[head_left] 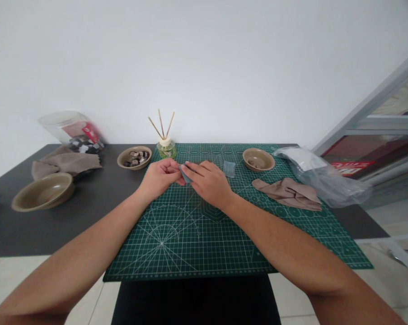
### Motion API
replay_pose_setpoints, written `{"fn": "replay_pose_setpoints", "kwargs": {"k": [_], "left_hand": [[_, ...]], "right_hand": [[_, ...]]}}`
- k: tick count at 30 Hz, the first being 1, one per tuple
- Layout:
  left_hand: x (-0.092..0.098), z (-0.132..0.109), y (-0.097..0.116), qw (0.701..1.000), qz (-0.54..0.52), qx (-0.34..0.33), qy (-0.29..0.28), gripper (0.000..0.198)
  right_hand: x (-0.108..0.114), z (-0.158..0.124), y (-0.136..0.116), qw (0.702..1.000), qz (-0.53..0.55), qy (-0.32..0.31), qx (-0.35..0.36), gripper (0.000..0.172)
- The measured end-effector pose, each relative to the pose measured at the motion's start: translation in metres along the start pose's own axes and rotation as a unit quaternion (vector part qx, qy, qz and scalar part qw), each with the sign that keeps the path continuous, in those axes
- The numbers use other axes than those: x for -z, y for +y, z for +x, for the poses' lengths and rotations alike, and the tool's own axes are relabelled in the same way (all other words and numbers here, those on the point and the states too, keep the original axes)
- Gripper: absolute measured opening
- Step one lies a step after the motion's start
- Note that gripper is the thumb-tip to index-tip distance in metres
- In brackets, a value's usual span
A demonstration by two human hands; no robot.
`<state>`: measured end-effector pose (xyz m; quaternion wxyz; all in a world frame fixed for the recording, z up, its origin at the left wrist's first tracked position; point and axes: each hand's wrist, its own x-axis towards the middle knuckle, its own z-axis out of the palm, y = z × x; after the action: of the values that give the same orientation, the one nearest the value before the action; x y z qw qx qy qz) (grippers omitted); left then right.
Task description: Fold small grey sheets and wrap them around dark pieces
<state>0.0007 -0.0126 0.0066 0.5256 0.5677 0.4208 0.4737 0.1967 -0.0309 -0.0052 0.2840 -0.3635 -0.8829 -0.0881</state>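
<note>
Over the middle of the green cutting mat (176,257) my two hands meet. My right hand (212,184) is closed on a small blue-grey sheet (184,174) that looks like folded sandpaper, its fingers lying over it. My left hand (161,177) is pinched shut against the same sheet; what sits between its fingertips is hidden. A second blue-grey square (229,169) lies flat on the mat just right of my right hand. Behind my left hand stands a reed diffuser (166,148) with three sticks.
A bowl of small dark and pale pieces (134,158) stands left, another bowl (258,160) right. Farther left are a larger bowl (43,193), a brown cloth (66,162) and a tipped clear jar (71,131). Another brown cloth (288,193) and a plastic bag (325,178) lie right.
</note>
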Motion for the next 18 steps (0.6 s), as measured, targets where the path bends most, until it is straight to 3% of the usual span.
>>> {"fn": "replay_pose_setpoints", "kwargs": {"k": [12, 18], "left_hand": [[-0.0004, -0.0001, -0.0005, 0.999, -0.029, 0.012, 0.017, 0.038], [-0.0016, 0.0003, 0.0028, 0.998, -0.024, 0.042, 0.026, 0.032]], "right_hand": [[0.0006, -0.0002, -0.0004, 1.0, 0.001, 0.004, -0.012, 0.04], [0.0015, -0.0006, -0.0009, 1.0, -0.004, 0.0, -0.005, 0.039]]}}
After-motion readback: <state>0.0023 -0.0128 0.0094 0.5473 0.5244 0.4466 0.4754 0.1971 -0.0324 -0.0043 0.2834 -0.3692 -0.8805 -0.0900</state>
